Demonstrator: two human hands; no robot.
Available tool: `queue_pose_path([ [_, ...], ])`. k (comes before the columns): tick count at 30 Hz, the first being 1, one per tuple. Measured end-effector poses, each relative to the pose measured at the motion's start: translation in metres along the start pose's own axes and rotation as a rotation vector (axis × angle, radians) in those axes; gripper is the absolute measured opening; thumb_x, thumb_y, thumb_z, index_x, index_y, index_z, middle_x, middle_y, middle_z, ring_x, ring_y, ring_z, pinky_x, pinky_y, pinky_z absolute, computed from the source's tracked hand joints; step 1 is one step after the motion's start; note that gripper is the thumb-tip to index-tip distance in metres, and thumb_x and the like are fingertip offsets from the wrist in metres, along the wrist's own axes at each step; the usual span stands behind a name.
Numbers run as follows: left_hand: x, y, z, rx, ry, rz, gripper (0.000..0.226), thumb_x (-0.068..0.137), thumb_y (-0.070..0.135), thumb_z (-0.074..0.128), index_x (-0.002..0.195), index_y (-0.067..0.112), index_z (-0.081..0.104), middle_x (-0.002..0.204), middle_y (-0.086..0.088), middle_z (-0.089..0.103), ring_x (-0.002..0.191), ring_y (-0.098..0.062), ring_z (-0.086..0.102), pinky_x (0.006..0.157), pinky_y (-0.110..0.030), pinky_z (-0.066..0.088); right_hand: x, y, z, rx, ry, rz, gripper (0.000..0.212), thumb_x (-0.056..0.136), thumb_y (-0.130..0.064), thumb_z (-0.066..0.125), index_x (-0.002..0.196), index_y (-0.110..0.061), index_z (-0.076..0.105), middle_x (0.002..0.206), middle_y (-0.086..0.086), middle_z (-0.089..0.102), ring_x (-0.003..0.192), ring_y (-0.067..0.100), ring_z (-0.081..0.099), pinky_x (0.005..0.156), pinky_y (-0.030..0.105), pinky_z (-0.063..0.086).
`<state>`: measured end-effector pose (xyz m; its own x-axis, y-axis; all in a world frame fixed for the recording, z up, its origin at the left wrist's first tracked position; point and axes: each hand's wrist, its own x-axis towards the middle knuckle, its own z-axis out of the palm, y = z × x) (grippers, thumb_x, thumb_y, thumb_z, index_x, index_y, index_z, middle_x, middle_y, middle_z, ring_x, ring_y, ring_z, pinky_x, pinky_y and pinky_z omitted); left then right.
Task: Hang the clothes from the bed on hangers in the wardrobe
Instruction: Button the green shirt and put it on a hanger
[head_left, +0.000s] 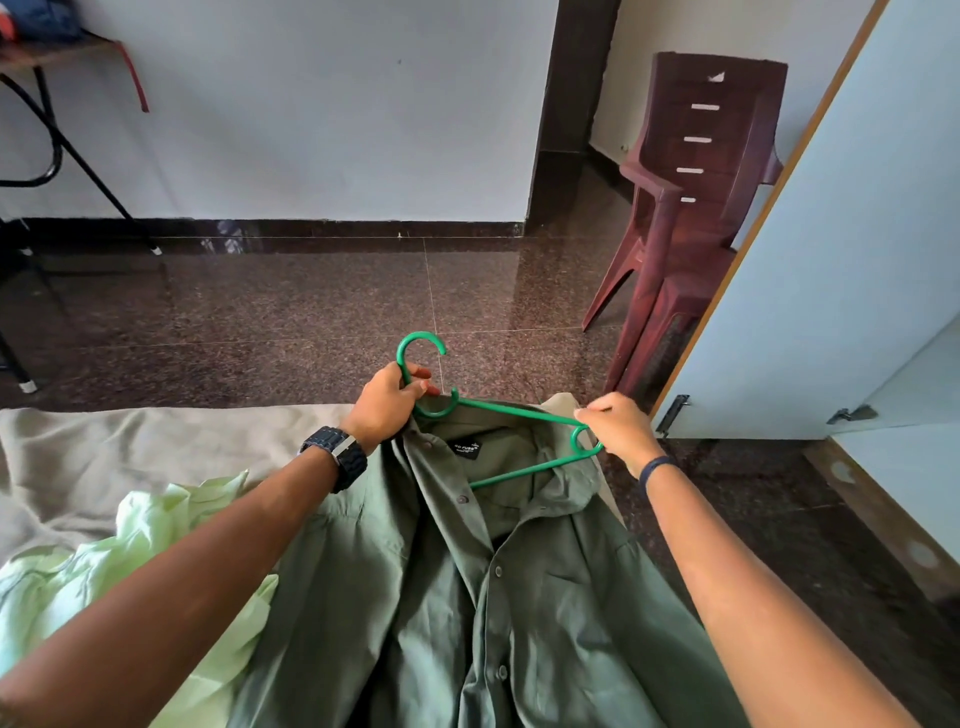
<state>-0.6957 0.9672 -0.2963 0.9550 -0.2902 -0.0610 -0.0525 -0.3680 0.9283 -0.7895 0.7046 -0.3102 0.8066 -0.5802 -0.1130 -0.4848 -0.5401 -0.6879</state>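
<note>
Granite floor (311, 291) – chair (691, 218) right | both hands grip hanger (519, 413) – shirt (467, 597) beneath

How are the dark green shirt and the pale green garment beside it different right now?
The dark green shirt is olive and spread out flat with its collar open; the pale green garment is light lime and lies crumpled. The shirt has a green hanger going into its neck, held by the left hand and right hand; the pale garment is untouched. Both lie on the bed.
</note>
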Motion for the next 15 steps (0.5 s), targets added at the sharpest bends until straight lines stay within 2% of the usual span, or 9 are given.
queue_pose_path([
  [2, -0.003, 0.000, 0.003, 0.006, 0.004, 0.008, 0.013, 0.098, 0.011, 0.047, 0.109, 0.010, 0.054, 0.092, -0.003, 0.070, 0.103, -0.019, 0.063, 0.100, -0.038, 0.046, -0.001, 0.016, 0.005, 0.121, 0.006, 0.077, 0.033, 0.088, -0.039, 0.064, 0.100, -0.008, 0.062, 0.104, 0.009, 0.064, 0.098, 0.027, 0.060, 0.082, 0.037, 0.046],
  [4, -0.005, 0.001, 0.005, 0.012, 0.040, 0.009, 0.013, 0.099, 0.011, 0.045, 0.109, 0.011, 0.053, 0.086, -0.001, 0.069, 0.101, -0.020, 0.063, 0.097, -0.038, 0.046, -0.004, 0.026, 0.011, 0.361, -0.055, 0.170, 0.031, 0.089, -0.046, 0.060, 0.095, -0.015, 0.055, 0.106, 0.008, 0.061, 0.098, 0.025, 0.058, 0.081, 0.039, 0.048],
  [6, -0.007, 0.004, 0.008, 0.035, 0.084, 0.004, 0.013, 0.099, 0.011, 0.044, 0.109, 0.011, 0.053, 0.083, 0.001, 0.066, 0.096, -0.018, 0.061, 0.088, -0.032, 0.047, -0.007, 0.028, 0.012, 0.602, -0.180, 0.269, 0.023, 0.097, -0.041, 0.049, 0.092, -0.018, 0.053, 0.101, 0.006, 0.057, 0.094, 0.021, 0.056, 0.071, 0.034, 0.045],
  [8, -0.008, 0.008, 0.009, 0.049, 0.149, -0.019, 0.012, 0.100, 0.011, 0.043, 0.108, 0.011, 0.052, 0.081, 0.004, 0.063, 0.090, -0.014, 0.058, 0.076, -0.024, 0.042, -0.009, 0.031, 0.012, 0.740, -0.204, 0.338, 0.018, 0.102, -0.031, 0.040, 0.103, -0.018, 0.053, 0.099, 0.004, 0.056, 0.092, 0.020, 0.055, 0.063, 0.030, 0.040],
  [10, -0.006, 0.010, 0.009, 0.058, 0.176, -0.032, 0.013, 0.100, 0.011, 0.042, 0.108, 0.010, 0.052, 0.083, 0.001, 0.063, 0.083, -0.011, 0.056, 0.069, -0.020, 0.040, -0.010, 0.036, 0.013, 0.726, -0.211, 0.324, 0.012, 0.100, -0.021, 0.042, 0.106, -0.019, 0.053, 0.093, 0.003, 0.057, 0.082, 0.016, 0.056, 0.059, 0.028, 0.039],
  [12, -0.003, 0.010, 0.008, 0.079, 0.165, -0.048, 0.016, 0.100, 0.010, 0.041, 0.112, 0.006, 0.052, 0.091, -0.007, 0.065, 0.074, -0.005, 0.056, 0.068, -0.016, 0.039, -0.012, 0.040, 0.016, 0.624, -0.262, 0.259, 0.010, 0.095, -0.012, 0.051, 0.099, -0.018, 0.057, 0.086, 0.002, 0.059, 0.074, 0.013, 0.056, 0.057, 0.026, 0.041],
  [13, -0.002, 0.010, 0.008, 0.090, 0.155, -0.054, 0.017, 0.100, 0.010, 0.040, 0.113, 0.005, 0.051, 0.093, -0.009, 0.065, 0.072, -0.002, 0.055, 0.066, -0.014, 0.039, -0.011, 0.042, 0.017, 0.570, -0.277, 0.232, 0.010, 0.092, -0.009, 0.057, 0.097, -0.017, 0.058, 0.087, 0.002, 0.061, 0.076, 0.014, 0.058, 0.061, 0.028, 0.044],
  [15, -0.001, 0.010, 0.008, 0.116, 0.132, -0.055, 0.019, 0.101, 0.010, 0.039, 0.114, 0.004, 0.051, 0.093, -0.010, 0.065, 0.072, -0.003, 0.054, 0.068, -0.016, 0.038, -0.009, 0.043, 0.020, 0.444, -0.284, 0.182, 0.021, 0.084, -0.008, 0.069, 0.102, -0.013, 0.058, 0.093, 0.003, 0.063, 0.089, 0.018, 0.061, 0.076, 0.032, 0.051],
])
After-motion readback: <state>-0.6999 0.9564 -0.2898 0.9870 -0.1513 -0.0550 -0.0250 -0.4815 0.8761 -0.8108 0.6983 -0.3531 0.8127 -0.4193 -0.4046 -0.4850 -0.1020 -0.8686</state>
